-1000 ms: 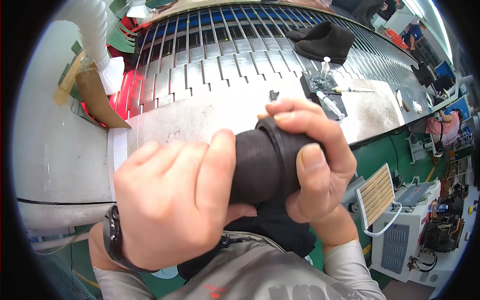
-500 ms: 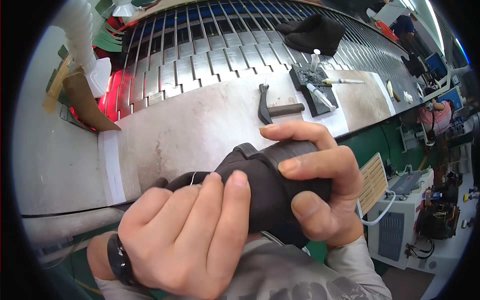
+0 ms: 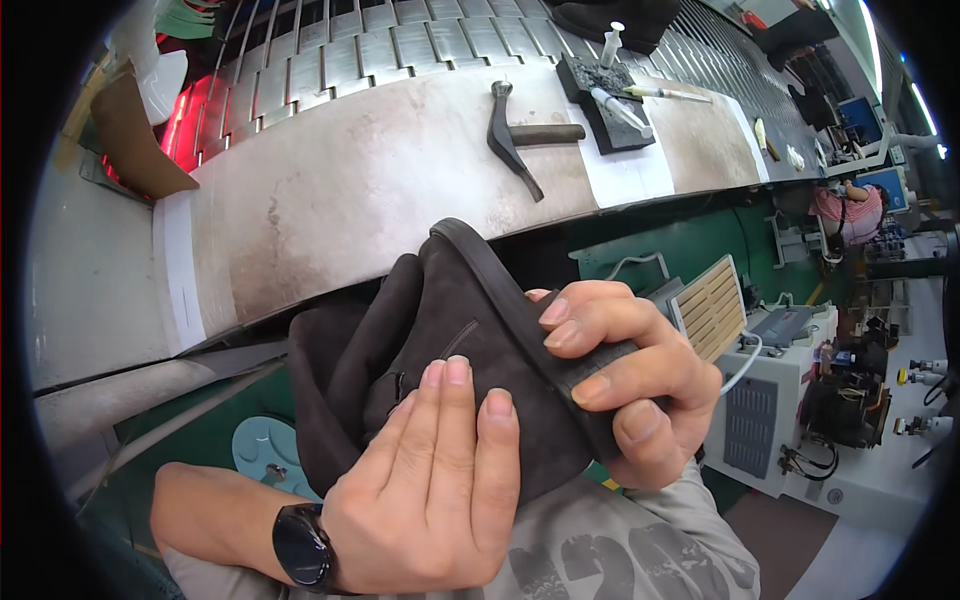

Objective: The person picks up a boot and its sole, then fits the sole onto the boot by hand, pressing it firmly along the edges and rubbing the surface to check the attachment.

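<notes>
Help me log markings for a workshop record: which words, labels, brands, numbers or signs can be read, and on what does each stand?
Grey shirt: large dark printed characters, which I won't copy out.
Syringe on the dark block: any markings are too small to read.
Watch: no legible text.
Dark shoe: no lettering visible.

Your shoe (image 3: 480, 350) is dark brown; your watch (image 3: 303, 547), black; your shirt (image 3: 600, 560), grey with dark print. The hammer handle (image 3: 548, 134) is brown; the floor (image 3: 740, 240), green.
</notes>
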Action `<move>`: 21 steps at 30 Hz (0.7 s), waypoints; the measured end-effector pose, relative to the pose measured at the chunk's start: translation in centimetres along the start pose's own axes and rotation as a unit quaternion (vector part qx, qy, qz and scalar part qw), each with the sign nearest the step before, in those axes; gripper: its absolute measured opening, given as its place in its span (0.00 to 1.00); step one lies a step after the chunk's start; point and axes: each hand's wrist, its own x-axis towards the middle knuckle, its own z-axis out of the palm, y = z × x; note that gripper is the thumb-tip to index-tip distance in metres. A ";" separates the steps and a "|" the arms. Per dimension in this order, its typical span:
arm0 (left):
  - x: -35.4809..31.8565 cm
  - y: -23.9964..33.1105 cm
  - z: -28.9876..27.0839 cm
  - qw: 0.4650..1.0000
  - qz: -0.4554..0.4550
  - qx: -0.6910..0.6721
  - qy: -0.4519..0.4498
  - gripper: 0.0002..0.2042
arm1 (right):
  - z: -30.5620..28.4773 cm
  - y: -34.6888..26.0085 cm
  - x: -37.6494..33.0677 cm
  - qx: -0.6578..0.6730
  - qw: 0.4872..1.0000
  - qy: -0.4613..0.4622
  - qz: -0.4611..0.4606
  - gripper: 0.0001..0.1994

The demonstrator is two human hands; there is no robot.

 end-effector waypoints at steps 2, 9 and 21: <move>0.0 0.6 0.7 1.000 -0.001 0.013 0.012 0.19 | 0.7 0.0 -1.0 -0.009 0.999 0.045 -0.005 0.12; -0.4 0.9 0.5 0.998 0.008 0.054 0.023 0.14 | 0.9 -0.2 -0.9 -0.048 0.998 0.037 -0.018 0.09; 0.4 0.7 1.1 0.999 0.040 0.018 0.012 0.10 | -0.3 -1.0 -2.3 -0.098 0.994 0.031 0.022 0.09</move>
